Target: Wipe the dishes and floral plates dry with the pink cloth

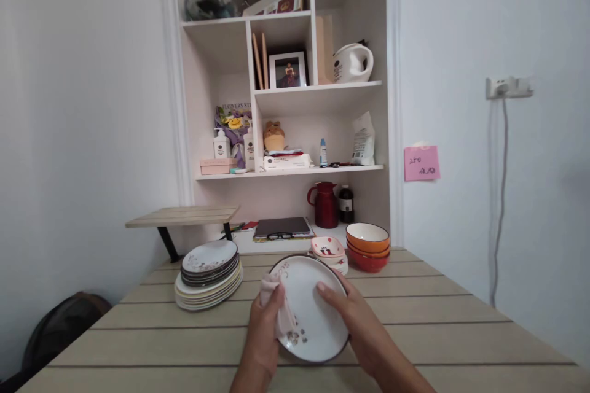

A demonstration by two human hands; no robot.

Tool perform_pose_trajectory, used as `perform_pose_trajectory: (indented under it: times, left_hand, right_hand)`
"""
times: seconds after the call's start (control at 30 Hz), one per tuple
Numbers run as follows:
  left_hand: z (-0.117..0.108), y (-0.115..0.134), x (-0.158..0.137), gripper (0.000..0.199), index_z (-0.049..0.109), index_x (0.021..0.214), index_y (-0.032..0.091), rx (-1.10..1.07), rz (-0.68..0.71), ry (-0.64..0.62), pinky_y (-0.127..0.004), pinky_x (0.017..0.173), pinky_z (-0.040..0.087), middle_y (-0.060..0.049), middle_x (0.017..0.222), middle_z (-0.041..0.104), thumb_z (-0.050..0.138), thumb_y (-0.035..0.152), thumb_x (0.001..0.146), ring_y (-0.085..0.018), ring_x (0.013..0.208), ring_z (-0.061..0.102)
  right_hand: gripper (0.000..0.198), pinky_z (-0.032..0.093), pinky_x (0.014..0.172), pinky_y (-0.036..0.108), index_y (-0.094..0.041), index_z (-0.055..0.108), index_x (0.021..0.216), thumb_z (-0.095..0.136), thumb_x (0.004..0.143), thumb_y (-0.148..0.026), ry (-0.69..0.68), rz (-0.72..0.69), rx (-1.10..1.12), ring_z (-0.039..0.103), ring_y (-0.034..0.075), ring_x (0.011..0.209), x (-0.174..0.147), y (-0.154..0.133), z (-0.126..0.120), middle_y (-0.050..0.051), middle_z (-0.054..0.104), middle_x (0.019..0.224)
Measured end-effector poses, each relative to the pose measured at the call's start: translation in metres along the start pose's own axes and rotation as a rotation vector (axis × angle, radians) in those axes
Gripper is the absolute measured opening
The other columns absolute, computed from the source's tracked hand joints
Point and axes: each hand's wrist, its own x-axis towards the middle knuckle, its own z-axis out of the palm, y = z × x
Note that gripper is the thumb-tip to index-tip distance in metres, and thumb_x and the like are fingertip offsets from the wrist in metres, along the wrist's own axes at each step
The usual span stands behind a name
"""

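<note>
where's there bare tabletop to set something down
Bare tabletop lies right of the right hand, in front of the orange and red bowls, and left of the left hand, in front of the plate stack. Crowded: bowls beside small dishes, beyond the held plate.

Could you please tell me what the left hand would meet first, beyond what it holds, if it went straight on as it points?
Past the floral plate and cloth, the left hand would probably meet the black-framed eyeglasses first, though depth and height are unclear.

White plate (316, 307) with dark rim and floral sprigs, pale pink cloth (284, 314), orange bowl (369, 247)
</note>
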Motion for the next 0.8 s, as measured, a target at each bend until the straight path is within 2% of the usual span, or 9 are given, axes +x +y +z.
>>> perform_pose_trajectory:
  times: [0.07, 0.27, 0.37, 0.57, 0.67, 0.8]
  left_hand:
    - [-0.002, -0.001, 0.001, 0.054, 0.068, 0.105, 0.010, -0.033, -0.020, -0.005, -0.038, 0.079, 0.055, -0.013, 0.089, 0.075, 0.084, 0.040, 0.063, -0.030, 0.086, 0.071]
    - [0.000, -0.018, 0.004, 0.057, 0.064, 0.118, 0.015, -0.151, -0.144, 0.000, -0.040, 0.081, 0.056, -0.014, 0.101, 0.074, 0.079, 0.042, 0.070, -0.030, 0.092, 0.070]
    - [0.005, -0.028, 0.004, 0.056, 0.062, 0.121, 0.019, -0.231, -0.213, 0.011, -0.040, 0.084, 0.055, -0.013, 0.108, 0.072, 0.077, 0.043, 0.072, -0.029, 0.095, 0.070]
    - [0.012, -0.033, -0.002, 0.053, 0.063, 0.120, 0.021, -0.254, -0.274, 0.031, -0.040, 0.086, 0.055, -0.011, 0.109, 0.072, 0.075, 0.044, 0.074, -0.029, 0.099, 0.069]
    - [0.010, -0.034, 0.000, 0.054, 0.063, 0.120, 0.022, -0.231, -0.258, 0.041, -0.039, 0.083, 0.056, -0.011, 0.109, 0.072, 0.077, 0.042, 0.072, -0.029, 0.097, 0.069]
    - [0.002, -0.025, 0.008, 0.058, 0.062, 0.119, 0.021, -0.143, -0.145, 0.097, -0.035, 0.079, 0.056, -0.011, 0.106, 0.073, 0.082, 0.039, 0.067, -0.027, 0.094, 0.070]
  right_hand:
    - [0.063, 0.054, 0.079, 0.040, -0.018, 0.059, 0.126, 0.074, 0.070, -0.041, 0.022, -0.013, 0.021, 0.070, 0.028, 0.087, 0.001, 0.006, 0.003, 0.010, 0.076, 0.100]
    - [0.055, 0.056, 0.075, 0.041, -0.013, 0.067, 0.113, 0.075, 0.066, -0.041, 0.245, -0.078, 0.080, 0.071, 0.030, 0.082, 0.013, 0.029, 0.001, 0.009, 0.077, 0.088]
    - [0.061, 0.057, 0.073, 0.041, -0.013, 0.064, 0.117, 0.075, 0.065, -0.043, 0.339, -0.073, 0.118, 0.071, 0.030, 0.081, 0.016, 0.034, 0.000, 0.008, 0.078, 0.087]
    - [0.077, 0.057, 0.073, 0.038, -0.017, 0.053, 0.133, 0.074, 0.065, -0.048, 0.406, -0.091, 0.213, 0.071, 0.028, 0.085, 0.014, 0.039, 0.008, 0.007, 0.077, 0.096]
    - [0.082, 0.057, 0.074, 0.039, -0.018, 0.048, 0.137, 0.075, 0.065, -0.047, 0.383, -0.060, 0.262, 0.071, 0.028, 0.085, 0.016, 0.043, 0.008, 0.007, 0.077, 0.094]
    - [0.080, 0.056, 0.072, 0.039, -0.016, 0.049, 0.134, 0.078, 0.062, -0.038, 0.209, 0.035, 0.261, 0.071, 0.028, 0.082, 0.018, 0.040, 0.003, 0.009, 0.077, 0.095]
